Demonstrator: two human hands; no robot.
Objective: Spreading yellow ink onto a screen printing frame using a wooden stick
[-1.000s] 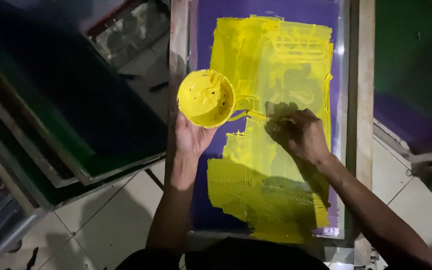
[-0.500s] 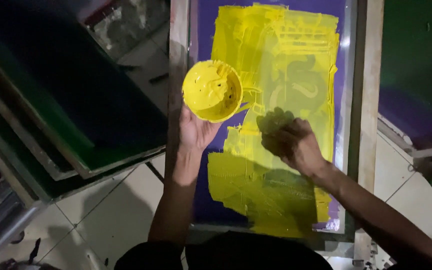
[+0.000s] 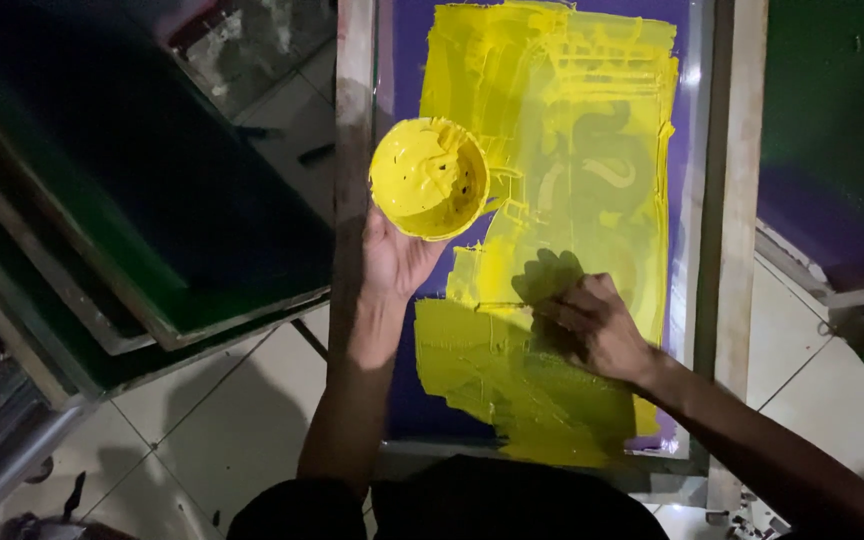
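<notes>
My left hand [image 3: 397, 258] holds up a round yellow paint cup [image 3: 429, 178], smeared with yellow paint inside, over the left side of a purple printing screen [image 3: 694, 150]. A broad coat of yellow paint [image 3: 552, 120] covers most of that screen. My right hand [image 3: 592, 325] grips a thin spreading tool [image 3: 500, 305] whose tip rests on the paint at the screen's lower middle. The hand hides most of the tool.
The screen sits in a pale wooden frame [image 3: 737, 230]. Dark green screens in frames [image 3: 122, 220] lean at the left. Another green and purple screen [image 3: 842, 140] stands at the right. White floor tiles [image 3: 232, 420] lie below.
My right hand has drawn the tool down and toward me across the paint. The cup in my left hand has stayed over the screen's left side.
</notes>
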